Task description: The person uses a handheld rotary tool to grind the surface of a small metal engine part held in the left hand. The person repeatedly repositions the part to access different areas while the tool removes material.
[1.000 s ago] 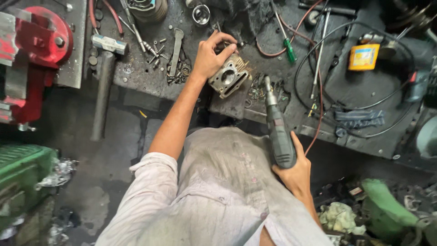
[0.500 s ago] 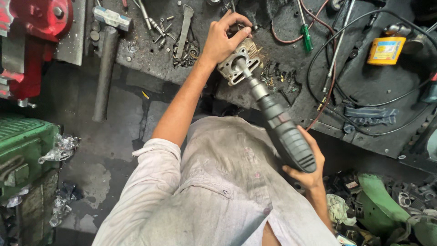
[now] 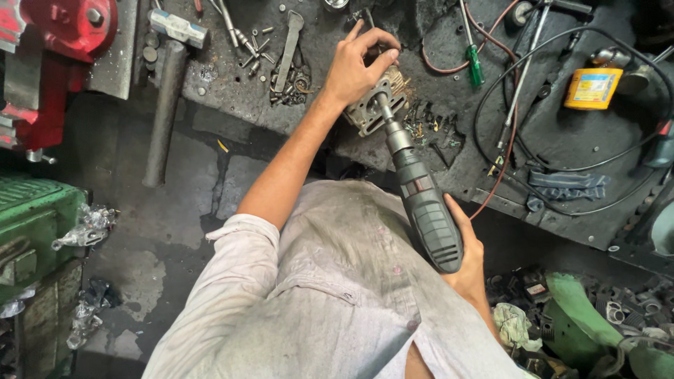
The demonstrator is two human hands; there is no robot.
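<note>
My left hand (image 3: 358, 67) grips a small finned metal engine cylinder (image 3: 375, 112) lying on the dirty workbench (image 3: 337, 21). My right hand (image 3: 467, 263) holds a grey electric drill (image 3: 421, 200) by its handle. The drill's tip is pushed into the bore of the cylinder, just below my left fingers. My pale shirt fills the lower middle of the view.
A hammer (image 3: 168, 84), flat wrench (image 3: 288, 49), loose bolts, a green screwdriver (image 3: 474, 60), black cables (image 3: 562, 161) and a yellow tin (image 3: 593, 88) lie on the bench. A red vise (image 3: 56, 49) stands at left. Green machine (image 3: 31, 224) below it; green scrap parts (image 3: 597, 316) at lower right.
My right hand swung the drill from beside the cylinder over to it and put the tip into its bore. My left hand stayed on the cylinder.
</note>
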